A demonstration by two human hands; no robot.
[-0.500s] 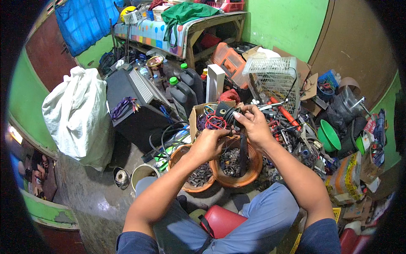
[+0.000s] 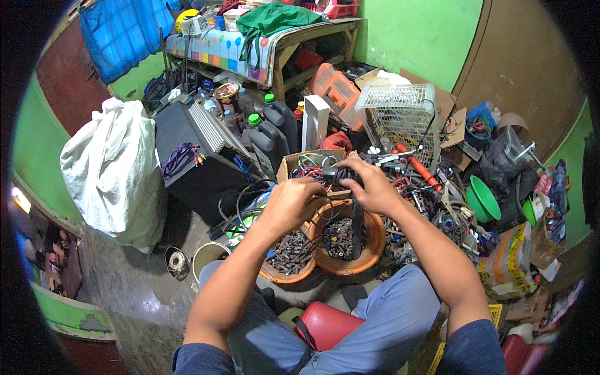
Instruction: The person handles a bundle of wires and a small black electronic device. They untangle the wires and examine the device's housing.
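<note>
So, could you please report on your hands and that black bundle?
Right hand gripping black bundle. Left hand beside it, grip unclear. Brown bowls of small dark parts below, carton of wires just beyond.

Head-worn fisheye, close above, facing forward-down

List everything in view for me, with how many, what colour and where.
Cable: one bundle, black, centre
Pots: two, orange-brown, below cable
Small pieces: uncountable, dark grey, inside pots
Wire-filled box: one, brown, beyond pots
Sack: one, white, left
Jerrycans: two, black, beyond box
Toolbox: one, orange, far centre
Large basket: one, whitish, right of toolbox
Mixed clutter: uncountable, many colours, mostly right
Large basin: one, green, right
Table: one, patterned cover, back
Curtain: one, blue, upper left
Left hand: one, bare, on cable
Right hand: one, bare, on cable
</note>
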